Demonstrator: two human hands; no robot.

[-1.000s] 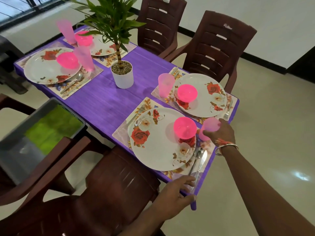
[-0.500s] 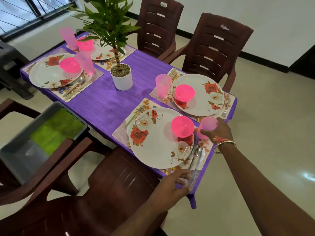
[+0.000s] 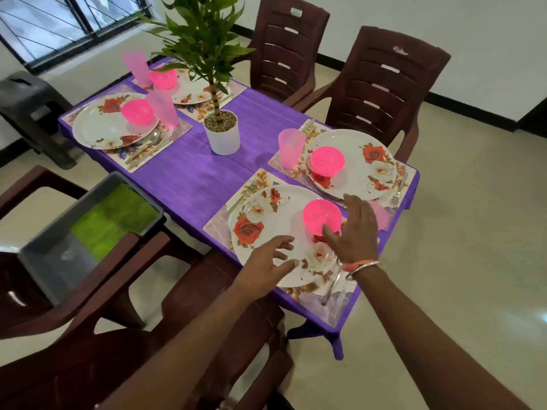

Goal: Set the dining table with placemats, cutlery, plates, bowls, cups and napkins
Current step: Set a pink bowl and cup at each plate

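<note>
In the head view, we take the white pot [image 3: 222, 137] with its green plant as our marker on the purple counter [image 3: 189, 179]. Nearer to us than the pot and to its right lies a floral placemat [image 3: 217, 225]. It carries a white rose-patterned plate [image 3: 266, 220], with a bright pink plastic bowl [image 3: 321, 216] standing on the plate's right part. A steel spoon and knife [image 3: 336, 291] lie along the mat's right side. The pale pink translucent plastic cup [image 3: 381, 217] stands at that mat's far right corner, mostly hidden behind our right hand [image 3: 355, 232].

The right hand hovers just beside the bowl, its grip wide, fingers loosely spread and holding nothing. The left hand [image 3: 272, 257] is over the plate's near rim, its grip likewise wide and empty. Whether it touches the plate we cannot tell.

We see no napkins on the counter. Left of the pot and nearer us, off the counter, a grey plastic tub [image 3: 53, 261] sits on a brown plastic chair [image 3: 44, 315]. It holds something green, which may be the napkins.

We judge the cup light, thin-walled and easy to tip, so it wants a gentle hold around its middle, not at its rim. The plate looks stiff and glossy. It is best taken by opposite edges, kept level so the bowl does not slide.
</note>
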